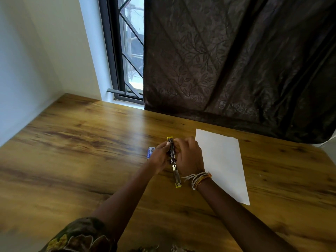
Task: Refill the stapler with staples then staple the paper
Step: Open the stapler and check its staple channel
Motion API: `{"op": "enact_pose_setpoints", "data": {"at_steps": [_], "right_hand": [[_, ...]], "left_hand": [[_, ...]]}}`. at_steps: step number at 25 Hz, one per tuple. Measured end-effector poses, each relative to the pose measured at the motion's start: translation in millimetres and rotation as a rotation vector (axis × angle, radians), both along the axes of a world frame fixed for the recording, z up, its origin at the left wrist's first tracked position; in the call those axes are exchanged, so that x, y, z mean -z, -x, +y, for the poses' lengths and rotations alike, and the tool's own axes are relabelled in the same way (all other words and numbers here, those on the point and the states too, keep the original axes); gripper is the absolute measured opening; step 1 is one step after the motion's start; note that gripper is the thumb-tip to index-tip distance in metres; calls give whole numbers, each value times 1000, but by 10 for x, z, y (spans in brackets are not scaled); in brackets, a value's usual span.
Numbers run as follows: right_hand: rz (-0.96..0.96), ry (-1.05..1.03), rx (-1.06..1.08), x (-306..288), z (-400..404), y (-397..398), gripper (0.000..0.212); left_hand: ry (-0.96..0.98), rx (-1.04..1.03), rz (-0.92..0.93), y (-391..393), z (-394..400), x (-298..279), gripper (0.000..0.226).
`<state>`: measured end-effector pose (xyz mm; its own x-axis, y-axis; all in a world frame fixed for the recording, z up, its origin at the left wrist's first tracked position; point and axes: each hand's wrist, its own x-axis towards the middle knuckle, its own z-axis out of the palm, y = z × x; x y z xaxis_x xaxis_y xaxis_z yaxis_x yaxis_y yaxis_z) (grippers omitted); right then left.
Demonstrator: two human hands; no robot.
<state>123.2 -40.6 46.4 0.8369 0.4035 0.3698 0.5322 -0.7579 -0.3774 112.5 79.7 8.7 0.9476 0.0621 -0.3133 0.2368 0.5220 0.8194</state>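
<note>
A yellow and metal stapler [173, 157] lies opened out flat over the wooden table [81, 146], its long axis running away from me. My left hand [160, 155] grips its left side with the thumb on the metal rail. My right hand [189, 157] closes around its right side; whether it holds staples is hidden. A small blue staple box [151, 151] peeks out just left of my left hand. A white sheet of paper [223, 164] lies flat to the right of my right hand.
A dark patterned curtain [236, 60] hangs over the table's far edge behind the paper. A barred window [131, 51] and white wall [27, 70] bound the far left. Thread bracelets [198, 179] circle my right wrist.
</note>
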Motion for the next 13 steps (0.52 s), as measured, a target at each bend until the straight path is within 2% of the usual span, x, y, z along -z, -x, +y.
{"op": "enact_pose_setpoints", "data": {"at_steps": [3,7,13], "right_hand": [[-40,72,-14,43,-6,-24,23],[-74,86,-10,34,-3,-55,28],[50,-2,-10,54,26,-37,33]], "left_hand": [[2,10,9,9,-1,-11,30],[5,32,20,17,13,-34,30],[-3,49,17,29,21,-58,29]]}}
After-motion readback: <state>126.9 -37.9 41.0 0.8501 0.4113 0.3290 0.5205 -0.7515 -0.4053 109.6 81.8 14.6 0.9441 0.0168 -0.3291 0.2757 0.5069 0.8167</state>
